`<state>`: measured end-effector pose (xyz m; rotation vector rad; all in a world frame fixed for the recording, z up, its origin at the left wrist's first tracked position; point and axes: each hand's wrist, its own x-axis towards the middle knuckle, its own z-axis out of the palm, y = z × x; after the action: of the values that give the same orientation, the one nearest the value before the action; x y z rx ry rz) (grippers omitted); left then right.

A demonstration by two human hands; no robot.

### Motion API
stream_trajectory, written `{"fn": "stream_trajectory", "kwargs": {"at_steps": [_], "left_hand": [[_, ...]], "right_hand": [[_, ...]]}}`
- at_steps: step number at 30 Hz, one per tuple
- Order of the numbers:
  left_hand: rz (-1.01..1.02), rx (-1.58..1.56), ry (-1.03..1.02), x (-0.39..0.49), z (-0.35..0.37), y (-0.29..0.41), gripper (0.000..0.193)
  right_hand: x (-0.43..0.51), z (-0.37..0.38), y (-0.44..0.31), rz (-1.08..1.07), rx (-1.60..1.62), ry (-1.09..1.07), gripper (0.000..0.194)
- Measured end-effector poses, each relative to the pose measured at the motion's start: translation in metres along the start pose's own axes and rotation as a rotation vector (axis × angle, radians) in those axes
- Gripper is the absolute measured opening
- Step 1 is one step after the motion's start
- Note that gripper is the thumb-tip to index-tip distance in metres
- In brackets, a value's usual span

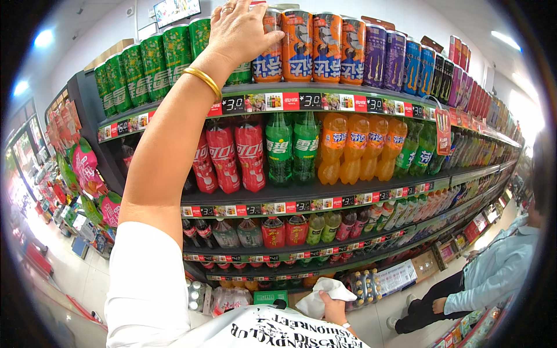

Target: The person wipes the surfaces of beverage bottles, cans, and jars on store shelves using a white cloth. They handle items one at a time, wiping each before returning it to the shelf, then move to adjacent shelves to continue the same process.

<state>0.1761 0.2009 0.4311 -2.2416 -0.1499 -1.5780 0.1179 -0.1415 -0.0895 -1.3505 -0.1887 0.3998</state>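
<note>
My left hand (244, 32) is raised to the top shelf, its back towards me and a gold bangle on the wrist. The thumb lies against an orange soda can (267, 67); the fingertips meet the picture's top edge, so their grip is unclear. Green Sprite cans (153, 65) stand to the left of this hand, and more orange Fanta cans (297, 48) to its right. Low down, in front of my body, my right hand (334, 308) holds a bunched white cloth (323, 296).
Below the cans, shelves carry red Coca-Cola bottles (223, 158), green Sprite bottles (279, 152) and orange Fanta bottles (333, 152). A hanging tag (443, 132) juts from the shelf edge. Wrapped bottle packs (364, 287) sit on the floor. At right stands a person (491, 269) in light blue.
</note>
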Motion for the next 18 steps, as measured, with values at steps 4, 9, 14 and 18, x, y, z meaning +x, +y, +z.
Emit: {"fn": "stream_trajectory", "kwargs": {"at_steps": [4, 9, 14, 18], "left_hand": [[-0.004, -0.002, 0.017, 0.001, 0.008, 0.001, 0.063], [0.021, -0.014, 0.127, 0.001, 0.012, -0.003, 0.057], [-0.042, -0.077, 0.156, -0.004, 0.005, 0.008, 0.053], [-0.026, -0.211, 0.17, -0.009, -0.004, 0.01, 0.05]], "right_hand": [[0.007, -0.013, 0.013, 0.002, -0.042, -0.006, 0.032], [0.012, -0.016, 0.022, 0.003, -0.006, -0.012, 0.032], [0.014, -0.017, 0.017, -0.016, -0.004, -0.033, 0.032], [0.013, -0.013, 0.011, -0.01, -0.035, -0.041, 0.032]]}}
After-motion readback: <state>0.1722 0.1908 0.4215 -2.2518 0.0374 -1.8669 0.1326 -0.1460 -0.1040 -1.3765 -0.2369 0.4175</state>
